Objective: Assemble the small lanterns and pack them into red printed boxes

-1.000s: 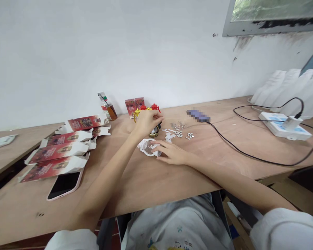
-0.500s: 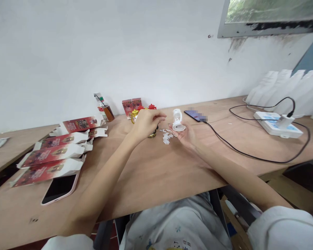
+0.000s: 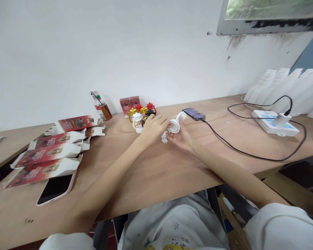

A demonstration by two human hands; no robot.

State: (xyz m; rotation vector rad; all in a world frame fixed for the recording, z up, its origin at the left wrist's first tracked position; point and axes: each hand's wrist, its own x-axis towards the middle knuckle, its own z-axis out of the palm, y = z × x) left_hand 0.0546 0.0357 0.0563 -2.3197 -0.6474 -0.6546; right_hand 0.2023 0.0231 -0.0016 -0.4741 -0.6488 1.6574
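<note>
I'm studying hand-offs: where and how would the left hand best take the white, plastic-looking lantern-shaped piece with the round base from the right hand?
Probably by the rim of its round base, pinched from the left. The lantern-shaped piece is tipped over, so that wide disc faces toward the left hand, while the right hand holds the piece from the right and below.

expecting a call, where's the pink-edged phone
In the head view, the pink-edged phone lies at left on the table, partly covered by the nearest red box.

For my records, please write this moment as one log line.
right hand: holds tilted white lantern | left hand: at its base | nearby: white pieces, standing lanterns
</note>
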